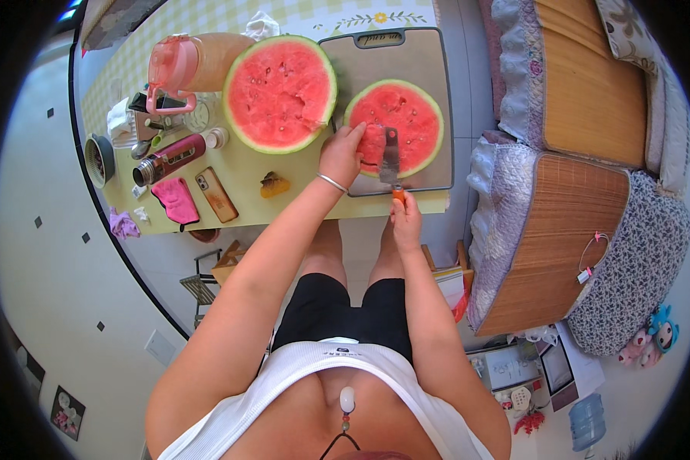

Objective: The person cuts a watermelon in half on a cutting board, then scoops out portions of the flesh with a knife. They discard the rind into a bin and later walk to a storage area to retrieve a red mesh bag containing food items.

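Note:
A round watermelon slice [414,115] with a thin green rind lies on the cutting board [437,184]. My right hand [407,221] is closed round the orange handle of a knife [390,157], whose broad blade points away from me across the slice. At the slice's left side, my left hand [342,156] pinches a red piece of watermelon [372,144], right beside the blade. Part of that hand's grip is hidden. Left of the board rests a large watermelon half [280,96], its cut red face up and gouged near the lower right.
A pink-lidded pitcher [207,65], a dark pink thermos [169,159], a phone [217,195], a pink cloth [176,202] and a small brown-yellow object [274,184] are on the table [314,211] to the left. Beyond its right edge stands a sofa [537,230].

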The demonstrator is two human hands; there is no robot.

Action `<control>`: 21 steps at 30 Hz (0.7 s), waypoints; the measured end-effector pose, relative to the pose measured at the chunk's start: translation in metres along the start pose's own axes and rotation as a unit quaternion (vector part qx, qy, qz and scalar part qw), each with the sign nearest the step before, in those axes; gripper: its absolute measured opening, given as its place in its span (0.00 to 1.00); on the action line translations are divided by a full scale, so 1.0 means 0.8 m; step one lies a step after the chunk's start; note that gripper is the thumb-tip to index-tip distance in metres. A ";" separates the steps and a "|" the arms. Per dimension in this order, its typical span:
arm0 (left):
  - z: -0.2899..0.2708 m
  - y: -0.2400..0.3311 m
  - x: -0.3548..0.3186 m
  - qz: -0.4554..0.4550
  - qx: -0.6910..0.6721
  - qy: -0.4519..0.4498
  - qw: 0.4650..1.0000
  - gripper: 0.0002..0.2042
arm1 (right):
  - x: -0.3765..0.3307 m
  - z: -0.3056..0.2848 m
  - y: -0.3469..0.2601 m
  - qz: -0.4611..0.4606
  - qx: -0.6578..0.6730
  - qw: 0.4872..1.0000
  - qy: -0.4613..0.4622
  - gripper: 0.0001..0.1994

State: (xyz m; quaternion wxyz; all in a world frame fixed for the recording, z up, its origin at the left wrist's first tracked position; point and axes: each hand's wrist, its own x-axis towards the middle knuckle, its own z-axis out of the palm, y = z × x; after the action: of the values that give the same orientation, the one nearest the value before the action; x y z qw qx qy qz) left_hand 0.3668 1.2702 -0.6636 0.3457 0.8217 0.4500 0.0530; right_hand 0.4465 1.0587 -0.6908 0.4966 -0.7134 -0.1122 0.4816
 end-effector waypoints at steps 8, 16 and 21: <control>0.000 -0.002 -0.002 0.011 0.000 0.014 1.000 0.30 | 0.024 -0.034 0.000 0.001 -0.031 0.999 -0.012 0.10; -0.002 -0.006 -0.001 0.014 -0.016 0.010 1.000 0.29 | 0.021 -0.037 0.005 -0.015 0.005 1.000 -0.025 0.09; -0.001 -0.009 0.001 0.043 -0.008 0.022 0.999 0.29 | 0.020 -0.046 0.005 0.027 0.058 0.997 -0.054 0.08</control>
State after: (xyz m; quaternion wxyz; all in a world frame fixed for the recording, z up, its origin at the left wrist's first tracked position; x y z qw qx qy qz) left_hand 0.3617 1.2735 -0.6673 0.3398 0.8361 0.4211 0.0902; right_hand 0.4830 1.0448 -0.7015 0.5167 -0.6593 -0.0916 0.5385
